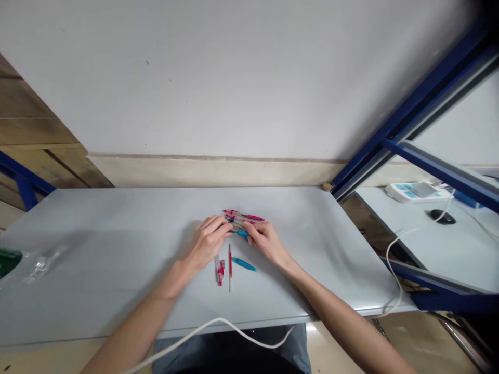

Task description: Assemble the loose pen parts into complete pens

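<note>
My left hand and my right hand meet over the table, fingers closed on a clear pen with a blue grip. Its left end lies at my left fingertips and its blue part at my right fingers; the exact grip is partly hidden. Just beyond them lie red pens, side by side. Nearer to me are a thin red ink refill, a blue pen part and a clear pen part with a red clip end.
The grey table backs onto a white wall. At its left edge lies a green and clear plastic item. A white cable crosses the front. Beyond a blue frame, a second table holds a black mouse and a white device.
</note>
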`<state>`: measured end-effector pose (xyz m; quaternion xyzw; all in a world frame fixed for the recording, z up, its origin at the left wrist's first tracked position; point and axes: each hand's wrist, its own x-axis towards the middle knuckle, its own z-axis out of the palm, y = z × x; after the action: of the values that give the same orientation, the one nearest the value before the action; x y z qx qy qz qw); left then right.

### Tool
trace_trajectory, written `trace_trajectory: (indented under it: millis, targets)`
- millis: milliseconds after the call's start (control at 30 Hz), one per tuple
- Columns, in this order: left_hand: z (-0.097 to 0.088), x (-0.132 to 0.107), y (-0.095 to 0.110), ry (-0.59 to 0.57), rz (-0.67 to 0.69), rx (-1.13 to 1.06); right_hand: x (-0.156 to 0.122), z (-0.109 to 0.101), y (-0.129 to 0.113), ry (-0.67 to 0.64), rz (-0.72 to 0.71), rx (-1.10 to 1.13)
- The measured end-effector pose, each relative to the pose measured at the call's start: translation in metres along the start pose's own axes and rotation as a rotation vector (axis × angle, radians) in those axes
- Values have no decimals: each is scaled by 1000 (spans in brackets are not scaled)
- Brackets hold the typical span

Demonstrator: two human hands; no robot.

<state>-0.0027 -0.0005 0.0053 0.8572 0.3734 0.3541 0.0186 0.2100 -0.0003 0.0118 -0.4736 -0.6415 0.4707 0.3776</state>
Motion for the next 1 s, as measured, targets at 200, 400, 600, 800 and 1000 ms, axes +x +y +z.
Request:
trace_trajectory:
  millis: [200, 400, 600, 800, 1000]
  targets:
    - [0, -1, -6, -9, -12, 9, 1, 0, 1, 70, -76, 83]
    - [0, -2, -4, 55, 33, -1, -2, 3, 5, 47, -105, -128]
    - [-3, 0, -6, 8, -2, 5, -4, 4, -1, 153, -246, -75]
    - [-2, -3, -11, -7, 90, 61, -5, 2, 0, 48, -221, -230]
    - [1, -4, -16, -91, 43, 55, -6, -3, -1, -62, -208, -341]
